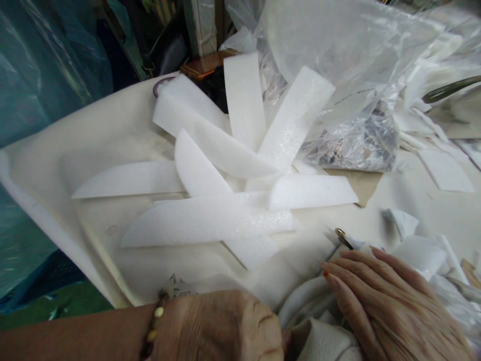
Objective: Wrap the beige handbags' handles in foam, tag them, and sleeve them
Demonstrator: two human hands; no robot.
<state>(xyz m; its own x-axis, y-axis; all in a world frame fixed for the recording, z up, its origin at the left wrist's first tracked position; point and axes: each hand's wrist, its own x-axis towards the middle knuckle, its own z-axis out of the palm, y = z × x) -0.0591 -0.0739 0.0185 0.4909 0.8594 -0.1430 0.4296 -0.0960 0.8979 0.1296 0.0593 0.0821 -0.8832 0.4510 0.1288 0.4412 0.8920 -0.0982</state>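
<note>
My left hand (229, 326), with a beaded bracelet (152, 326) at its wrist, is at the bottom centre. Its fingers curl into a grip at the edge of a cream leather-like piece (326, 343); the fingertips are hidden. Flat over the same piece lies my right hand (394, 306), fingers stretched out and close together. A rounded cream tube-like part (308, 301) shows between the two hands. Just beyond my right fingertips is a gold-coloured metal hook (342, 236). Several white foam strips (210, 218), some with a curved end, overlap in a loose pile ahead of my hands.
The cream-covered table (112, 125) has a raised, curved left edge. A clear plastic bag (349, 135) with small items stands behind the foam. White scraps (447, 168) and dark-handled scissors or a similar tool (451, 89) lie at right. A blue basket (45, 281) sits below.
</note>
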